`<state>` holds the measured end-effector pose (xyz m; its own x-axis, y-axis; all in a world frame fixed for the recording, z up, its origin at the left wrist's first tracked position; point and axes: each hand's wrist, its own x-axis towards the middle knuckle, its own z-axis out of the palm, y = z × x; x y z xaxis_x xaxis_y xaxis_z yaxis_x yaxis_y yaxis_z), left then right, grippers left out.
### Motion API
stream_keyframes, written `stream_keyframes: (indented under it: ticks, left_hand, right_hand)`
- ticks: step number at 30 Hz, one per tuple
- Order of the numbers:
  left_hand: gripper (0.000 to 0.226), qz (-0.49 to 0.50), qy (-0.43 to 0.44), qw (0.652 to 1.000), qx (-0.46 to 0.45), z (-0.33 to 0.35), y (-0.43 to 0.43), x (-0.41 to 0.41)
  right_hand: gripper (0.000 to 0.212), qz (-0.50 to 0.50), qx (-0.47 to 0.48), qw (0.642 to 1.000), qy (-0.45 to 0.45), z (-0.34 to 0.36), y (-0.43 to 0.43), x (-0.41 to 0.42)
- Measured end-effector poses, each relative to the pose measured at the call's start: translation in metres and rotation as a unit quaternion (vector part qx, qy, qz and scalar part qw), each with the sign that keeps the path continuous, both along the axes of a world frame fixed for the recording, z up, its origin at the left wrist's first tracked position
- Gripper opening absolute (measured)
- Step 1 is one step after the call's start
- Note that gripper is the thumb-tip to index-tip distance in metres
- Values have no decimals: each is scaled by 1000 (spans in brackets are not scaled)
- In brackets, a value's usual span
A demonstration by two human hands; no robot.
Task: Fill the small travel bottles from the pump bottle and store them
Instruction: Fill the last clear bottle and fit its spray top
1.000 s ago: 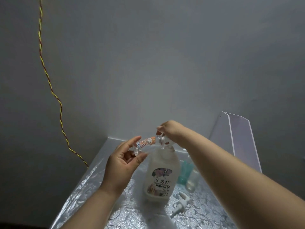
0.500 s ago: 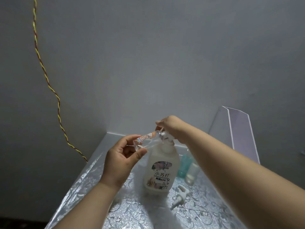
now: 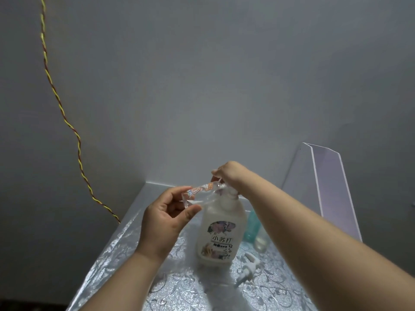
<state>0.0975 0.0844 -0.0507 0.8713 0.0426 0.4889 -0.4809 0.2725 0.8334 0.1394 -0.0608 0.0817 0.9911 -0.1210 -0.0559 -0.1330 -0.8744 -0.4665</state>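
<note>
A white pump bottle with a flowered label stands on the silver patterned table. My right hand sits on top of it, fingers curled over the pump head, which it mostly hides. My left hand pinches a small clear travel bottle with a cartoon sticker. The bottle lies nearly level, its far end up against the pump's nozzle under my right fingers. Behind my right forearm stand a teal travel bottle and a clear one, both partly hidden.
A small white pump cap lies on the table right of the pump bottle. A clear acrylic stand rises at the back right. A yellow-red twisted wire hangs down the grey wall at left.
My left fingers have curled closer round the small bottle and brought it tighter against the nozzle. My right hand has stayed on the pump head.
</note>
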Motion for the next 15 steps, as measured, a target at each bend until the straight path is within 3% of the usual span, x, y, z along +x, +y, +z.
stream_keyframes:
  ticks: [6,12,15]
  left_hand:
    - [37,-13,4,1000,-14,1,1,0]
    - [55,-29,-1,999,-24,4,-2,-2]
    - [54,-29,0,999,-29,6,-1,-3]
  right_hand:
    - [39,5,-1,1000,-8,0,0,2]
    - [36,28,28,998,-47,12,-1,-5]
    - [35,34,-18,999,-12,13,2,-2]
